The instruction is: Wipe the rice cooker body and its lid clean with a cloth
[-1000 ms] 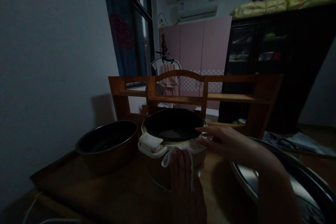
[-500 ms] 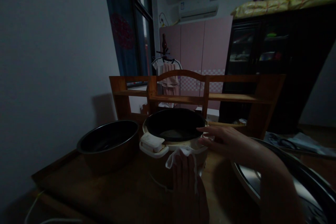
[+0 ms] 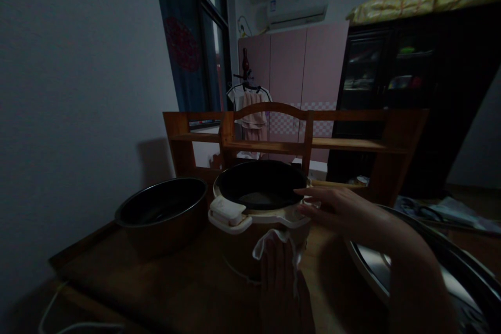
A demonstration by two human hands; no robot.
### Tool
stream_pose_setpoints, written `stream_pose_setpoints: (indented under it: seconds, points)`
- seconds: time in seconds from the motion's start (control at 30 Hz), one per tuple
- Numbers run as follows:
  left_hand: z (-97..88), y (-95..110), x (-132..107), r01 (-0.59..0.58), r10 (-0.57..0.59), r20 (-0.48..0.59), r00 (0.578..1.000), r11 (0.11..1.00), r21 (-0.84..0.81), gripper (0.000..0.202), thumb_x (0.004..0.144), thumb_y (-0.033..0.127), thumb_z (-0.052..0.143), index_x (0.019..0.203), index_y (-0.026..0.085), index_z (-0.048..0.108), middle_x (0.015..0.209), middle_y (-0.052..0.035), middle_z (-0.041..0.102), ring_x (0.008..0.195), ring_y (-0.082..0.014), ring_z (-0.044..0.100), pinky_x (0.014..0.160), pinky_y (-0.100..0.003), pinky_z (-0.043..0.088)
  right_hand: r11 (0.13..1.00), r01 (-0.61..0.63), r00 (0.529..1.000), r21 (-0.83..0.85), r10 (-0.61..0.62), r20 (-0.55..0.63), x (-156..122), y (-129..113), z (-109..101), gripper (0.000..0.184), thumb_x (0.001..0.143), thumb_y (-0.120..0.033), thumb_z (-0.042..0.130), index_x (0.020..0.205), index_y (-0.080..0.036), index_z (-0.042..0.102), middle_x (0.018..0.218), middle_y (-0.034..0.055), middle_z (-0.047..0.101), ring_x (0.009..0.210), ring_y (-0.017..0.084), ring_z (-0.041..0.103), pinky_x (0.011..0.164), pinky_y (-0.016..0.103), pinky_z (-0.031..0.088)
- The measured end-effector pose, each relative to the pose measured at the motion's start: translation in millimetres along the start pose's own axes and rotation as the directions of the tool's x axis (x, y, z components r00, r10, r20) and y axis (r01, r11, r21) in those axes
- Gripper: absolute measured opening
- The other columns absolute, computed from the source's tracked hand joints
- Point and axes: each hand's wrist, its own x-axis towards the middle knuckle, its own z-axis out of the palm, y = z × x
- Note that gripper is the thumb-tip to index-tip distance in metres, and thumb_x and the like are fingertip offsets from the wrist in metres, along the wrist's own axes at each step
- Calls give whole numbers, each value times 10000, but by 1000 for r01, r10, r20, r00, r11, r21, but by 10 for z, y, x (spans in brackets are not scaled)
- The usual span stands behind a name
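Covering a white cloth, the left hand lay at the lower centre of the frame, its fingers extended side by side against the front of a pale cooker; in the dim light, whether they gripped the fabric could not be told. The cooker stood open at centre on a wooden table, its dark round mouth upward and a white handle on its near left side. The right hand, extending from the lower right, had its fingers parted at the cooker's right rim. A dark-lined pot stood at left, near the cooker. A round lid-like object, partly hidden, occupied the lower right. A wooden rack spanned the middle of the frame.
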Motion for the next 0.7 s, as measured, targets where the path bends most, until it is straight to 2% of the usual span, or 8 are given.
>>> stream_pose_setpoints:
  seconds: [0.1, 0.27, 0.6, 0.7]
  points:
    - [23, -12, -45, 14, -14, 5, 1000, 1000, 0, 760, 877, 89, 415, 1532, 233, 55, 1591, -55, 234, 1459, -266, 218, 1161, -475, 374, 1000, 5, 1000, 1, -5, 6, 8, -7, 0, 524, 931, -562, 496, 1326, -234, 602, 1147, 81, 708, 1034, 258, 654, 850, 361, 515]
    - [46, -35, -97, 45, -45, 27, 999, 999, -3, 753, 877, 108, 445, 1527, 238, 89, 1589, -39, 232, 1457, -255, 219, 1173, -444, 359, 1000, 17, 1000, -2, -17, 4, 5, 27, 15, 538, 930, -581, 487, 1339, -246, 588, 1210, 78, 680, 1088, 258, 629, 881, 365, 504]
    - [67, -45, -115, 63, -60, 54, 997, 996, -56, 746, 889, 110, 443, 1521, 266, 78, 1582, -39, 228, 1450, -264, 216, 1186, -461, 318, 1000, 5, 1000, 4, -5, 15, 5, -29, 2, 530, 940, -554, 491, 1337, -216, 589, 1185, 86, 693, 1039, 245, 649, 857, 350, 513]
    - [51, -46, -111, 67, -63, 56, 996, 995, -80, 727, 898, 128, 445, 1521, 255, 93, 1582, -46, 220, 1450, -266, 213, 1188, -459, 310, 1000, 7, 1000, -2, -7, 12, -4, -25, -1, 535, 944, -562, 481, 1341, -220, 586, 1211, 87, 682, 1087, 254, 630, 868, 354, 510]
